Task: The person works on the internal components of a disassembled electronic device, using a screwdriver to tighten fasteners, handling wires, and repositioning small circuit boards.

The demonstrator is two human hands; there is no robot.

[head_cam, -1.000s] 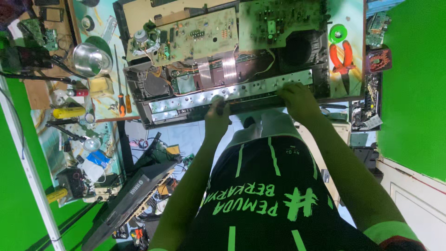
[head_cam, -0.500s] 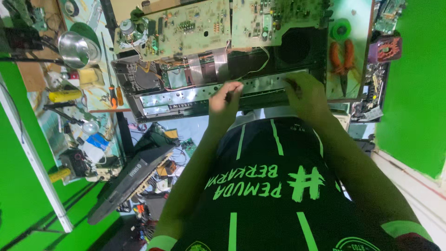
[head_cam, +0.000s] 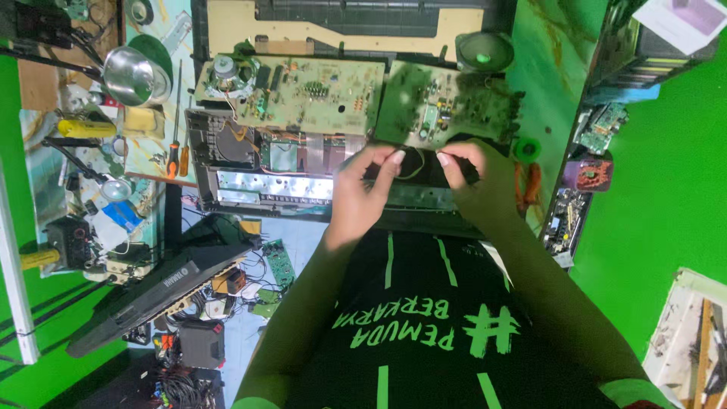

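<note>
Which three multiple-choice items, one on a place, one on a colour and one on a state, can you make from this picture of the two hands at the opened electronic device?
1. Where does the shiny round metal bowl stand?
A. left of the opened device
B. on the person's lap
C. right of the device

2. What colour is the small round ring-shaped part beside the right hand?
A. red
B. green
C. white

3. How do the two hands stand?
A. both flat on the table, far apart
B. left hand raised in the air, right hand in a pocket
C. close together, fingers pinched on a dark part at the front of the opened grey device

Right letters: 1 A, the bowl sits by the tools at the left edge; 2 B, the part is bright green; 3 C, both hands meet over the dark part below the green circuit boards.
</note>
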